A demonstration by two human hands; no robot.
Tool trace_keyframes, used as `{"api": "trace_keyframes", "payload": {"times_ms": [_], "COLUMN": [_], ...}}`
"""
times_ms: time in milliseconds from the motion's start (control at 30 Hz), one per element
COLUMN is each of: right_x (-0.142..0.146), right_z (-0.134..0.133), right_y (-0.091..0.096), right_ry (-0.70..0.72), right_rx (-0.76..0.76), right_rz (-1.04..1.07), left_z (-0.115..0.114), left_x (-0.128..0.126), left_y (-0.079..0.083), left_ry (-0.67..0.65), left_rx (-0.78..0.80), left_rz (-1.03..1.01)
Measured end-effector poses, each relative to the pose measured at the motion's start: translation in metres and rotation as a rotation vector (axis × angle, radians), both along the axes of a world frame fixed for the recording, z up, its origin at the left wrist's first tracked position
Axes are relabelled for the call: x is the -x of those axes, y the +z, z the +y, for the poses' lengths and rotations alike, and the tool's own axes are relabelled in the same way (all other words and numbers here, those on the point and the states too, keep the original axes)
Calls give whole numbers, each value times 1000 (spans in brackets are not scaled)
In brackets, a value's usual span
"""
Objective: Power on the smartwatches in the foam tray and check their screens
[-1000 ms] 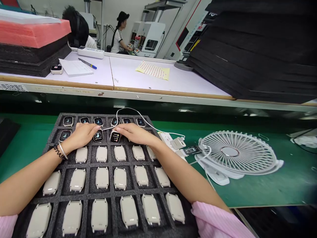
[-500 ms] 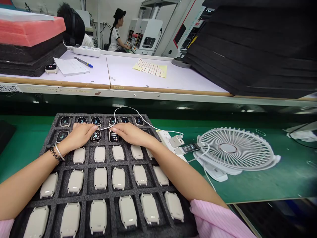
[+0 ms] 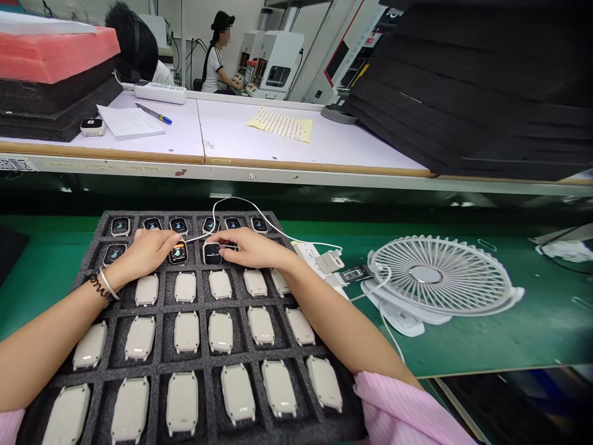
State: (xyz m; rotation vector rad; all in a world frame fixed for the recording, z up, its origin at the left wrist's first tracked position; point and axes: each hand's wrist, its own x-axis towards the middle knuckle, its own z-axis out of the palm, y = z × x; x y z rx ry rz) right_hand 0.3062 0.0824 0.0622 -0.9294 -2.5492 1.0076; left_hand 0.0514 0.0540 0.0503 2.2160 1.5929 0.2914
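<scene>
Green desk (image 3: pixel 482 352) bears the grey foam tray (image 3: pixel 185 363). Right hand (image 3: pixel 252 248): fingers spread, touching a white-cased smartwatch (image 3: pixel 212 255) in the second-farthest row. Left hand (image 3: pixel 148 252), at the neighbouring orange-lit smartwatch (image 3: pixel 178 253): fingers pinching the white cable (image 3: pixel 231 198).

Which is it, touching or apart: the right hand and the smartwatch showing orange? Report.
Apart. The head view plainly shows a dark foam divider between the right hand and the smartwatch showing orange.
</scene>
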Motion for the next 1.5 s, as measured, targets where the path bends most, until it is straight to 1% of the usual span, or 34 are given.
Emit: {"api": "trace_keyframes", "payload": {"times_ms": [100,267,333,400,467,567,700,833,1000,1067,1200,1400,1500], "right_x": [4,13,12,9,5,2,1,4,11,11,7,7,9], "right_z": [-1,-6,-5,-3,0,2,1,0,-3,-4,-2,4,5], "right_y": [-3,-8,-8,-7,-7,-6,-4,-7,-14,-14,-12,-13,-14], "right_ry": [-20,-78,-57,-32,-35,-51,-27,-9,-65,-54,-57,-87,-94], "right_rx": [-15,-161,-127,-53,-18,-43,-53,-56,-180,-169,-96,-126,-118], "right_rz": [-15,-78,-54,6,54,40,-1,6,-24,-8,29,-49,-85], "left_z": [0,0,0,1,1,1,0,0,1,1,1,4,5], "left_x": [0,1,2,2,2,1,1,2,1,1,1,1,0], "left_y": [-1,-1,-2,-2,-2,-2,-1,-1,-1,-1,0,1,3], "left_ry": [-5,-13,-16,-21,-25,-26,-25,-21,-17,-16,-26,-35,-38], "left_rx": [-12,-12,-14,-25,-31,-28,-21,-19,-19,-17,-26,4,14], "left_rz": [-7,-1,-3,-8,-9,-7,-10,-6,10,10,5,-21,-6]}}
